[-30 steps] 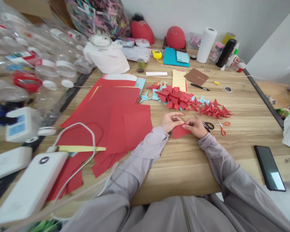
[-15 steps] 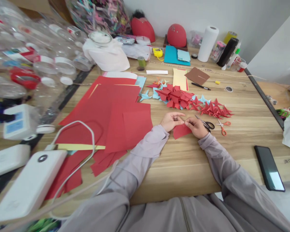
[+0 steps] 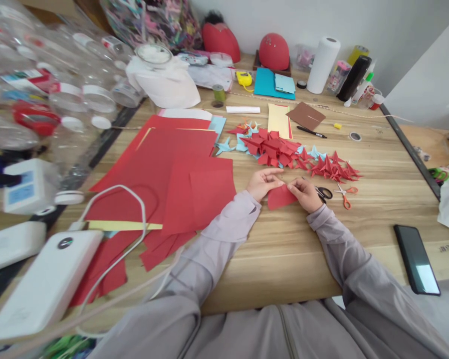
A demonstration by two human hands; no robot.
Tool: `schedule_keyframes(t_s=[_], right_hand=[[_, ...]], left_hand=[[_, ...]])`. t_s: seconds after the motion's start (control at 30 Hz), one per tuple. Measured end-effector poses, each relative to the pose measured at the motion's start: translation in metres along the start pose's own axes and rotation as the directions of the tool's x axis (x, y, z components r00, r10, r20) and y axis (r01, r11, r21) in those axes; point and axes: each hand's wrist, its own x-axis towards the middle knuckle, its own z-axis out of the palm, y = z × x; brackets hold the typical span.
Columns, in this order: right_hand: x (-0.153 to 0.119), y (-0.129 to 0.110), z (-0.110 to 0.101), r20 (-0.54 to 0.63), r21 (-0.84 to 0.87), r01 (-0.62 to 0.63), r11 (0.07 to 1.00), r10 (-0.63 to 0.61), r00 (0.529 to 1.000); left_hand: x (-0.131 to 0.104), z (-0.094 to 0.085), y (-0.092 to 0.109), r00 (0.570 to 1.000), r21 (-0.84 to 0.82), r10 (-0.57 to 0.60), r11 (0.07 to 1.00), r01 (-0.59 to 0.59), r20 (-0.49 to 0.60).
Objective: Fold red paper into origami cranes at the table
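Between my two hands is a small piece of red paper (image 3: 280,198). My left hand (image 3: 264,183) pinches its upper left edge between thumb and fingers. On the other side my right hand (image 3: 305,193) pinches the upper right edge. Just beyond my hands lies a pile of folded red paper stars (image 3: 271,147), with light blue folded pieces (image 3: 224,146) among and beside it. Black-handled scissors (image 3: 325,193) lie partly hidden behind my right hand. Orange-handled scissors (image 3: 346,194) rest a little farther right.
Large red paper sheets (image 3: 179,149) cover the table's left side. A white power bank (image 3: 45,286) with a looped cable sits front left, near many clear plastic bottles (image 3: 97,99). A phone (image 3: 416,259) lies at the right. Brown paper (image 3: 306,116) and a pen (image 3: 311,132) lie behind the stars.
The red paper between my hands has shifted, and its lower edge now lies flatter and wider. My right fingers have moved slightly apart from my left ones.
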Motion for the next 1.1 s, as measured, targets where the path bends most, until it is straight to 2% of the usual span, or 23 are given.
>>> schedule_keyframes(t_s=[0.17, 0.3, 0.4, 0.53, 0.63, 0.87, 1.1], right_hand=[[0.0, -0.001, -0.0008, -0.003, -0.03, 0.009, 1.0, -0.009, 1.0], [0.0008, -0.0018, -0.0035, 0.016, -0.043, 0.015, 0.999, -0.014, 1.0], [0.0013, -0.0002, -0.0035, 0.016, 0.008, -0.011, 1.0, 0.011, 1.0], [0.0014, 0.003, -0.0017, -0.015, 0.109, -0.057, 0.992, 0.059, 0.998], [0.0014, 0.0048, -0.0009, -0.052, 0.094, -0.044, 0.995, 0.049, 0.997], [0.0014, 0.0059, 0.0008, -0.104, 0.04, -0.027, 0.999, 0.031, 0.994], [0.0019, 0.0058, 0.0015, -0.202, 0.071, -0.038, 0.997, 0.051, 0.978]], left_hand=[[-0.0012, 0.0028, 0.0005, 0.997, -0.004, 0.026, 1.0, -0.027, -0.074], [-0.0007, 0.0023, -0.0003, 0.998, -0.012, 0.006, 1.0, -0.007, -0.056], [0.0006, 0.0009, -0.0015, 0.998, -0.023, 0.012, 1.0, -0.013, -0.059], [0.0013, 0.0013, -0.0016, 0.991, -0.045, 0.057, 0.997, -0.063, -0.124], [0.0, 0.0034, 0.0, 0.982, -0.035, 0.089, 0.995, -0.096, -0.165], [-0.003, 0.0042, 0.0021, 0.992, 0.194, 0.109, 0.976, -0.094, -0.066], [-0.0022, 0.0031, -0.0007, 0.995, 0.067, 0.053, 0.997, -0.048, -0.079]])
